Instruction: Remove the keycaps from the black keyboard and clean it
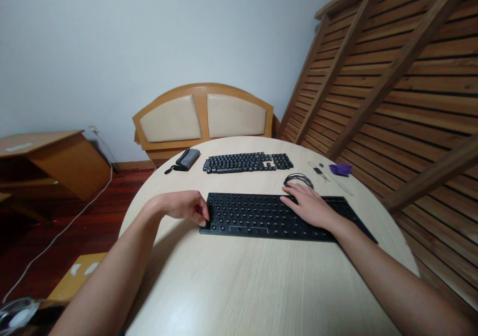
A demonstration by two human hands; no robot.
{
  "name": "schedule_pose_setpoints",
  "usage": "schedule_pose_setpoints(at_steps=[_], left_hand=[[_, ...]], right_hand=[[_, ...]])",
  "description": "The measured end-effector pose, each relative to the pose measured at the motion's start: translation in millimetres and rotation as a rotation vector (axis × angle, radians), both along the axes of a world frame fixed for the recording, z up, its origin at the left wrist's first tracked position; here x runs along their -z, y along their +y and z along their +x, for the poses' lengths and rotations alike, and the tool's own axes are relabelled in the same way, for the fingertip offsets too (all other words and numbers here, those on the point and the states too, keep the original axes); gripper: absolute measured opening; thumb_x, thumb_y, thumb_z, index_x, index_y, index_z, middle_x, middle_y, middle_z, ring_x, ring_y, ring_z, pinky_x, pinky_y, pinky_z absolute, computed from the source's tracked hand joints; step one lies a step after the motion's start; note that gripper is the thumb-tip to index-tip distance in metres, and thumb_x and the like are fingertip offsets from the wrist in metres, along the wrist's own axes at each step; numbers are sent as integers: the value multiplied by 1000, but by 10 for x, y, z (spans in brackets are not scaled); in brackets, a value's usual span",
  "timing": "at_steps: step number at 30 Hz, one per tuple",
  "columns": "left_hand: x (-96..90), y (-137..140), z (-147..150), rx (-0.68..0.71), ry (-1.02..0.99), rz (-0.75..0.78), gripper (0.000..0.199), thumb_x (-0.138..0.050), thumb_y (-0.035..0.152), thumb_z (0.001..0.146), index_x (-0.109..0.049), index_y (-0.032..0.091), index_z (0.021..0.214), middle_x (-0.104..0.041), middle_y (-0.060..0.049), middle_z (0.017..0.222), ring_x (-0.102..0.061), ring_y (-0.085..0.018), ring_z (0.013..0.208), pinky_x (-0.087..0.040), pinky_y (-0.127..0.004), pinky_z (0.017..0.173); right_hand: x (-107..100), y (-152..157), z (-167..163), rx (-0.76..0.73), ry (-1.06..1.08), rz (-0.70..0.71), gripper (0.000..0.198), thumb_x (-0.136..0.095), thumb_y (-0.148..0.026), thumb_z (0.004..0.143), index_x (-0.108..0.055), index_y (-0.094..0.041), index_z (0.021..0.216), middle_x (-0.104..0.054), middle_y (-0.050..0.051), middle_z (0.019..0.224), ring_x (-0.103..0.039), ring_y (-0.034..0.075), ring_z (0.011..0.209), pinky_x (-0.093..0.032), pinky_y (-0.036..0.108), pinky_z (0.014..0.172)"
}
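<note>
A black keyboard base (246, 215) with bare switches lies across the round table. At its lower left corner my left hand (188, 207) is closed, thumb and forefinger pinching a small black keycap (207, 224) against the base. My right hand (306, 204) rests on the right half of the base with its fingers spread, holding nothing. Just beyond those fingers is a coiled black cable (298, 178). Farther back, loose black keycaps (235, 164) are laid out in keyboard order, with a gap toward their right side.
A grey pouch (188, 159) sits at the back left of the pale table (239, 286). Small tools (319, 170), a thin white stick (341, 185) and a purple cloth (340, 169) lie at the right. Wooden slats (358, 92) lean close to the table's right edge.
</note>
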State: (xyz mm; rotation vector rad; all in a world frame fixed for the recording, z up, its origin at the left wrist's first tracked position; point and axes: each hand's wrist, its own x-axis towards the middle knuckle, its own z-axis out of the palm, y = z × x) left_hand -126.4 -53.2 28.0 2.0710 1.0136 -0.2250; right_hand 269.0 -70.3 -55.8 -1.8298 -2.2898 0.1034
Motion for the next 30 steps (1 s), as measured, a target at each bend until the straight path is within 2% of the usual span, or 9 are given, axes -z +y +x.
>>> schedule_pose_setpoints(at_steps=[13, 30], left_hand=[[0, -77, 49, 15, 17, 113, 17, -73, 26, 75, -79, 19, 88, -77, -1, 77, -62, -15, 67, -43, -22, 62], [52, -85, 69, -31, -21, 92, 11, -76, 22, 68, -80, 22, 79, -76, 2, 70, -62, -14, 62, -41, -21, 57]], right_hand=[[-35, -20, -32, 22, -13, -17, 65, -31, -62, 97, -57, -19, 139, -43, 12, 155, -38, 32, 143, -28, 52, 117], [-20, -15, -32, 27, -2, -8, 65, -31, -63, 97, -59, -20, 137, -44, 11, 154, -38, 33, 143, -27, 54, 118]])
